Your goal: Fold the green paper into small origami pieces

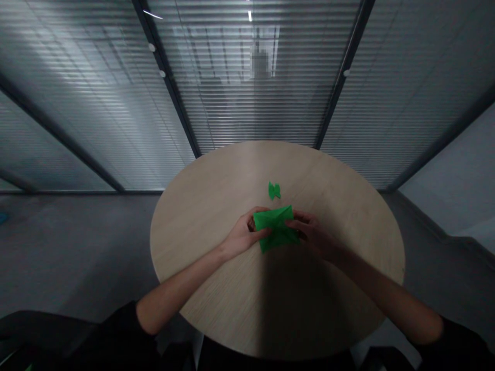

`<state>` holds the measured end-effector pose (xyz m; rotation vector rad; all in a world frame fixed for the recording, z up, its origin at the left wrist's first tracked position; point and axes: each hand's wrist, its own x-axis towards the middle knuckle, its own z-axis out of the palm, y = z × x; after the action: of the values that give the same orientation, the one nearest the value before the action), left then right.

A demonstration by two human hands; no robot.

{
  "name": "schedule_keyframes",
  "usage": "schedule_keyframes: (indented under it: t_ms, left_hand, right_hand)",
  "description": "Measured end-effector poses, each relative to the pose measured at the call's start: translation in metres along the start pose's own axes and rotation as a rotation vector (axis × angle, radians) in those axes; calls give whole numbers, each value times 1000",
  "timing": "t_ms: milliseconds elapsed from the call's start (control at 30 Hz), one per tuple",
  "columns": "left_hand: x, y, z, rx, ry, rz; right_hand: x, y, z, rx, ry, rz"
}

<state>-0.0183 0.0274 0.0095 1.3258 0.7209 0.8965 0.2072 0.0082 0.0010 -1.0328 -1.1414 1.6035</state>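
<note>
A sheet of folded green origami paper [276, 228] is held between my hands, above the middle of the round table. My left hand [246, 235] grips its left side, fingers curled over the top edge. My right hand [307, 231] pinches its right side, its fingers lying on the paper. A small folded green paper piece [274, 190], bow-shaped, lies on the tabletop just beyond my hands, touching neither. Part of the sheet is hidden behind my fingers.
The round light wood table [201, 242] stands before me, with its far edge close to a glass partition [247, 103] fitted with horizontal blinds. Grey floor [77, 257] surrounds the table. Dark chairs or sleeves fill the bottom corners.
</note>
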Motion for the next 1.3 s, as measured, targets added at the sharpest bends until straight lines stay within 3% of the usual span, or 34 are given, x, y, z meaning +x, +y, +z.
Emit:
schedule_keyframes:
  t_ms: [333, 567, 800, 900, 1033, 1167, 1300]
  left_hand:
    - [-2, -1, 6, -326, 12, -122]
    - [0, -3, 8, -114, 20, -70]
    - [-3, -2, 10, -31, -7, -43]
    - [-4, 0, 9, 116, 63, 63]
    - [-10, 3, 8, 457, 308, 331]
    - [-17, 3, 9, 422, 225, 250]
    - [-22, 0, 13, 348, 113, 249]
  right_hand:
    - [-2, -2, -5, 124, -86, 104]
    - [-6, -2, 2, -94, -56, -131]
    - [-9, 1, 10, -276, 7, -223]
    - [-11, 3, 11, -449, 122, -377]
    - [-15, 1, 8, -741, 189, -830]
    - [-19, -5, 5, -925, 167, -1060]
    - [-22, -7, 3, -1045, 164, -1150]
